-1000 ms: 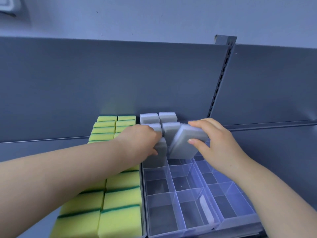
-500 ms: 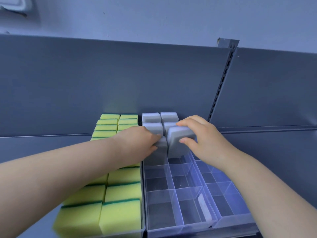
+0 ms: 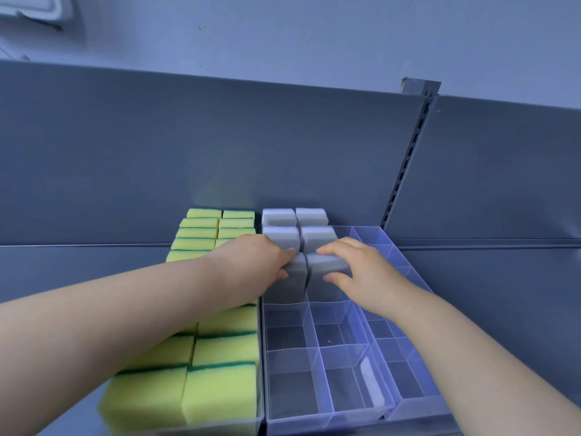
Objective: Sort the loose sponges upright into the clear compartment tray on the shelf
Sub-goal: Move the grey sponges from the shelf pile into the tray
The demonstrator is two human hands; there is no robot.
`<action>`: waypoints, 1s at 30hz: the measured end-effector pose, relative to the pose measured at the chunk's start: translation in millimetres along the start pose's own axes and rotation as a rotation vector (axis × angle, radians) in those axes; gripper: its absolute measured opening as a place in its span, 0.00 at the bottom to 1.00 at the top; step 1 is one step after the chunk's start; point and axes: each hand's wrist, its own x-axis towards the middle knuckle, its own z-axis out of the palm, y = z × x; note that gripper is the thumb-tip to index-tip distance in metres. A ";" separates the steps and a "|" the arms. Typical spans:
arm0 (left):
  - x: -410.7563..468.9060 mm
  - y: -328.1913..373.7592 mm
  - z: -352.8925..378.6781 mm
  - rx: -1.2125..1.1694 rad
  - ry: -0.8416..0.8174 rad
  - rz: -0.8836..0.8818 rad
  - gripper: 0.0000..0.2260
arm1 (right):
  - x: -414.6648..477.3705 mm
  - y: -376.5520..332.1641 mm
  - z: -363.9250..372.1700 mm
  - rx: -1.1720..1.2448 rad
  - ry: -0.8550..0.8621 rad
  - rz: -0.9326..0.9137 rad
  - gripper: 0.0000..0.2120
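- Clear tray (image 3: 317, 416): we find it on the shelf (image 3: 78, 272), running from the front edge to the back panel, split into compartments.
- Grey sponges (image 3: 295, 229), four upright: we count two rows of two at the tray's back end, against the back panel.
- Fifth grey sponge (image 3: 297, 278): in the third row, left compartment, upright; our left hand (image 3: 251, 262) has its fingers closed around its top.
- Sixth grey sponge (image 3: 327, 272): just beside the fifth, touching or nearly so; our right hand (image 3: 358, 272) grips it, fingers over the top and thumb on the near face, and it looks almost seated.
- Yellow sponges (image 3: 220, 394): a full block in the tray to the left, packed front to back.
- Progress, as we judge it: about three rows filled; the two rows nearest the front edge and the narrower right-hand column show no sponges.
- Hard to make out: a pale strip (image 3: 371, 385) leans in a front compartment; we cannot tell what it is. No loose sponges are in sight. Our left forearm covers part of the yellow block.
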 end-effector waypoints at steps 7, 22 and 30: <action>1.2 1.6 -3.1 -0.027 0.008 -0.011 0.16 | 3.3 0.8 -3.5 -0.018 -0.062 0.020 0.19; -15.2 11.4 -20.1 -0.132 0.106 -0.045 0.18 | -21.2 -8.8 -23.2 -0.136 0.038 -0.056 0.23; -38.4 107.9 -48.0 0.019 0.238 0.022 0.19 | -103.6 11.5 -57.9 -0.093 0.149 -0.115 0.21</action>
